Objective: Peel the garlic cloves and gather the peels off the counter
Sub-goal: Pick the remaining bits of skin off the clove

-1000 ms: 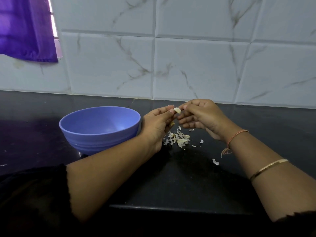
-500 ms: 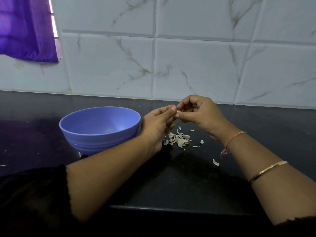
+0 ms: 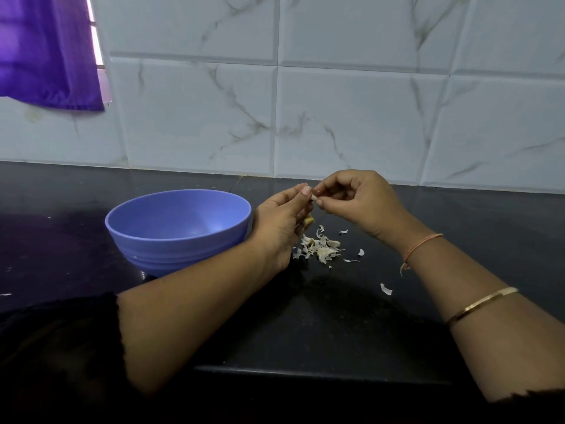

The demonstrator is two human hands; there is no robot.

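Note:
My left hand [image 3: 281, 221] and my right hand [image 3: 357, 203] meet above the black counter [image 3: 336, 316], both pinching one small garlic clove [image 3: 314, 196] between fingertips. Only a pale sliver of the clove shows between the fingers. A second pale piece [image 3: 308, 221] sticks out under my left hand's curled fingers. Directly below the hands lies a small pile of white garlic peels [image 3: 319, 249]. Loose peel flakes lie to its right, one [image 3: 361, 252] close by and one [image 3: 386, 289] nearer me.
A blue plastic bowl [image 3: 159, 240] stands on the counter just left of my left hand, nearly touching the wrist. A marbled white tile wall [image 3: 336, 117] backs the counter. A purple curtain [image 3: 46, 50] hangs at the upper left. The counter's front edge [image 3: 305, 373] runs under my forearms.
My right hand has lifted slightly and its fingers have closed over the clove, which showed more plainly one second ago. My left hand, the bowl and the peel pile have stayed put.

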